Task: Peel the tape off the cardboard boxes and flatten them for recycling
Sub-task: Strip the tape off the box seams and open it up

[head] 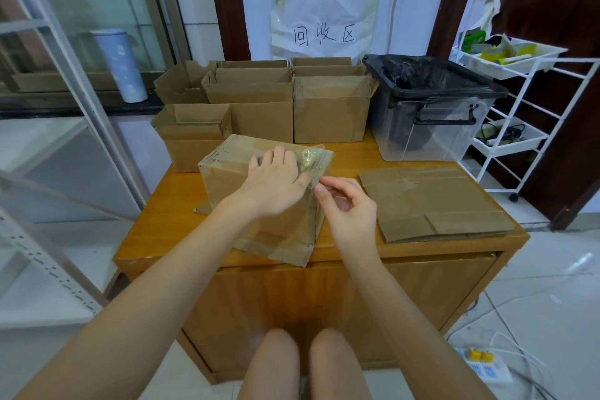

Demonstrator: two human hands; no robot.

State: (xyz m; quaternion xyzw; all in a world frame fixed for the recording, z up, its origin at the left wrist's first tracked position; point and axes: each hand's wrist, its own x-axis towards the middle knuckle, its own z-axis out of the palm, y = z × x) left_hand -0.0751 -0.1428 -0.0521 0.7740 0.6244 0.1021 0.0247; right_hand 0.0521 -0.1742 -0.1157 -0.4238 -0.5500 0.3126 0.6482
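I was mid-peel on the cardboard box (259, 191) at frame centre on the wooden table (152, 221). My left hand (276, 178) lay flat, fingers straight, steadying its top; my right hand (344, 204) pinched the clear tape (313, 169), a wad bunched above. Next, I judged, a steady pull toward the lower right.

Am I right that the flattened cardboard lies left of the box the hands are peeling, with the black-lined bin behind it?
Not quite. The head view shows the flattened cardboard lying right of the box under the hands, not left. The black-lined bin does stand behind it.
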